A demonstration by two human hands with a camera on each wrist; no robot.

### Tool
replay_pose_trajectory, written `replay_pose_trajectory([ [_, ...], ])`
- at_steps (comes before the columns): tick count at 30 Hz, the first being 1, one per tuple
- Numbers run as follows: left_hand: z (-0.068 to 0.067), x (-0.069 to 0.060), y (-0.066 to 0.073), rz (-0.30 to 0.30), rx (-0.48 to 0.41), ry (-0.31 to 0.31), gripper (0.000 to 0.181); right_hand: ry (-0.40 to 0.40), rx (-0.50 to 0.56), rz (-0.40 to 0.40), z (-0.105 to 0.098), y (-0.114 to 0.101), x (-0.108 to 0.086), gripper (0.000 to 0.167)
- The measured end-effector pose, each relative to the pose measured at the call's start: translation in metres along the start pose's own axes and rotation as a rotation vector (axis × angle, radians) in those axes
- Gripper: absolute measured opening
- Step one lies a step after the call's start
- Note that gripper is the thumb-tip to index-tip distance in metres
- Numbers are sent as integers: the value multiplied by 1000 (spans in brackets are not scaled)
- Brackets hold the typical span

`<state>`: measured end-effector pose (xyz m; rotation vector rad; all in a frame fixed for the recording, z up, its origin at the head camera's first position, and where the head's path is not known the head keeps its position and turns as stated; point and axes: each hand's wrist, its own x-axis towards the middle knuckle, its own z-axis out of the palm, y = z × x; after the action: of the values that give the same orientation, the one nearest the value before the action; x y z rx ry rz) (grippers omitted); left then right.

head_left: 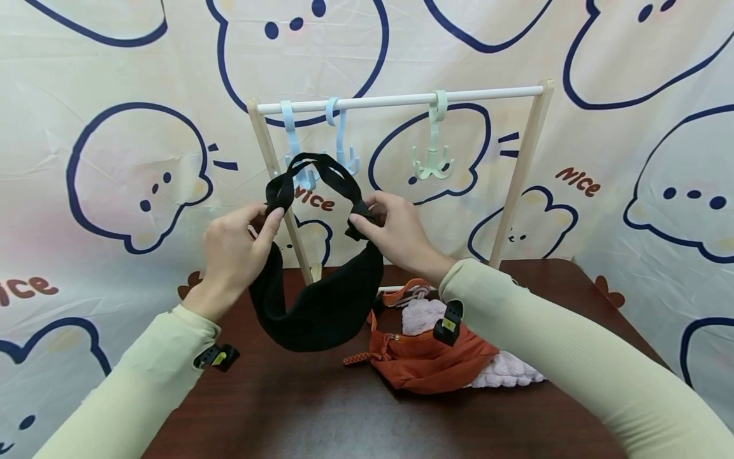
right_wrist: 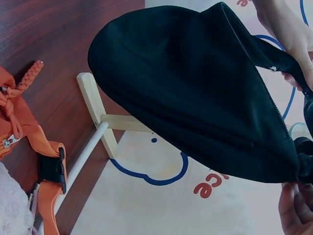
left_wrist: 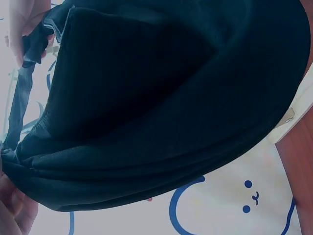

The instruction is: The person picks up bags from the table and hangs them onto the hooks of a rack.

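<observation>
A black shoulder bag [head_left: 323, 312] hangs in mid-air between the two hands, its body sagging below and its strap [head_left: 327, 162] arching above. My left hand [head_left: 236, 252] pinches the strap's left end between thumb and fingers. On the other side, my right hand [head_left: 401, 233] pinches the strap by a knot [head_left: 360, 220]. The bag body [left_wrist: 161, 98] fills most of the left wrist view. A zip edge [right_wrist: 279, 107] shows along the bag in the right wrist view.
Behind the bag stands a rack with a white rail [head_left: 395, 101] and wooden legs. Two blue hooks [head_left: 291, 131] and a green hook [head_left: 434, 143] hang from it. An orange waist bag [head_left: 430, 360] and a fluffy pale pink item [head_left: 510, 371] lie on the brown table [head_left: 298, 408].
</observation>
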<state>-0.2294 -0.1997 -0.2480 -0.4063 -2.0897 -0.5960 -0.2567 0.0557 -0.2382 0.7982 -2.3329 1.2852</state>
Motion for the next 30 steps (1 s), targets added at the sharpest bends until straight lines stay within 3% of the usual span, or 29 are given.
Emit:
replay_pose_trajectory([
  [30,8,-2,-2,-43,-22,-46,31,-50,-26,36,10,8,2,18],
])
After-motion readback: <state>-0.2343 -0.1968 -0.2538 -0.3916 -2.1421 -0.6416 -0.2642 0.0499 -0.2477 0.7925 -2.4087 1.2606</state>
